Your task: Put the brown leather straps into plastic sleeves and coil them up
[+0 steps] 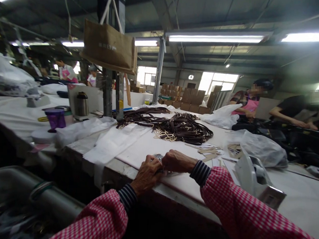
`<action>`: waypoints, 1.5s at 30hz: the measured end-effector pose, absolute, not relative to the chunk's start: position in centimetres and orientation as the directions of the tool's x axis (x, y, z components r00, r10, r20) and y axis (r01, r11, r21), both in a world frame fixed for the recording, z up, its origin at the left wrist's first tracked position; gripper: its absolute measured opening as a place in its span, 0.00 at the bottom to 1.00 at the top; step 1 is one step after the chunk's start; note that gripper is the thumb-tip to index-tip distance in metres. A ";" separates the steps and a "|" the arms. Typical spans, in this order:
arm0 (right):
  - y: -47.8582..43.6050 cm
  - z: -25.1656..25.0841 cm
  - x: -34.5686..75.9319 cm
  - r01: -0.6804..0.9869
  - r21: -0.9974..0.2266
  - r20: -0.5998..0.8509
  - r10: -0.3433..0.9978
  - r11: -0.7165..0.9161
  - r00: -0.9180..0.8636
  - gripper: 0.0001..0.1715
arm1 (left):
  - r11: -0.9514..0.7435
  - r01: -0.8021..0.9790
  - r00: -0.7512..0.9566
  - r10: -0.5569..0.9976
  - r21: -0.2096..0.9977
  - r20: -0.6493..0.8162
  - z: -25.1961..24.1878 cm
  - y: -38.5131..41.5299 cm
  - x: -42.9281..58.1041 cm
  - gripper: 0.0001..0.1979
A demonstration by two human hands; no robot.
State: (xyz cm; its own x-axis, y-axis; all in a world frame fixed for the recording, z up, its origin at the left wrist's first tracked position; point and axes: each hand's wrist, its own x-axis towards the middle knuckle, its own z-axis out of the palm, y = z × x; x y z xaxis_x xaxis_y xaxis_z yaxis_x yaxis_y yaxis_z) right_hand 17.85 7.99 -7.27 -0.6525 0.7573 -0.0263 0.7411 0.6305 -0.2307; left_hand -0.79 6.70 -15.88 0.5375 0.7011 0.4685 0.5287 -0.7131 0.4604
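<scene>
My left hand point(146, 175) and my right hand point(178, 161) meet at the near edge of a white-covered table point(163, 142). Both are curled closed around a small pale, partly shiny item point(158, 157) that is mostly hidden between the fingers. I wear pink checked sleeves over striped cuffs. Further out on the table lies a heap of dark brown straps with gold clasps point(179, 127). Small tan card tags point(208, 152) are scattered just right of my hands.
A brown bag point(109, 47) hangs from a post above the table. A purple cup point(55, 118) and a steel flask point(82, 104) stand at left. Clear plastic bags point(258, 148) lie at right. Two people work at the far right, others far left. A metal bin point(25, 195) sits lower left.
</scene>
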 end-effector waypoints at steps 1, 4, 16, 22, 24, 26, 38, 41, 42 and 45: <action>7.4 -7.6 17.9 0.744 -0.169 0.016 0.757 0.646 -0.653 0.08 | -0.714 0.529 0.537 0.701 0.459 0.470 -15.9 6.7 -0.7 0.01; 5.8 -9.0 18.3 0.742 -0.034 0.112 0.740 0.670 -0.663 0.07 | -0.713 0.535 0.537 0.701 0.453 0.470 -15.9 6.6 -0.6 0.03; 1.3 -13.7 19.8 0.751 0.035 0.374 0.688 0.660 -0.622 0.10 | -0.694 0.563 0.561 0.720 0.448 0.409 -14.5 6.0 -0.8 0.04; -0.1 -14.7 20.0 0.777 -0.141 0.423 0.747 0.614 -0.513 0.20 | -0.702 0.591 0.615 0.711 0.396 0.342 -13.5 6.2 -1.2 0.08; -0.1 -14.9 20.1 0.776 -0.175 0.420 0.759 0.606 -0.497 0.20 | -0.714 0.606 0.629 0.700 0.351 0.339 -13.5 6.2 -1.1 0.08; -0.1 -15.0 20.0 0.777 -0.189 0.418 0.766 0.600 -0.489 0.20 | -0.727 0.615 0.647 0.686 0.305 0.331 -13.6 6.1 -1.0 0.08; 0.0 -14.7 19.7 0.819 -0.159 0.393 0.796 0.552 -0.460 0.17 | -0.685 0.698 0.620 0.724 0.208 0.303 -13.6 5.8 -0.5 0.08; -0.3 -14.7 19.6 0.822 -0.159 0.399 0.797 0.547 -0.453 0.19 | -0.697 0.696 0.633 0.709 0.170 0.312 -13.5 5.3 0.0 0.08; -0.6 -14.5 19.6 0.817 -0.166 0.402 0.795 0.552 -0.455 0.18 | -0.709 0.687 0.644 0.696 0.158 0.318 -13.6 5.1 0.1 0.09; -2.5 -12.9 20.3 0.798 -0.187 0.448 0.773 0.572 -0.449 0.22 | -0.742 0.661 0.673 0.654 0.116 0.346 -14.3 5.1 0.1 0.12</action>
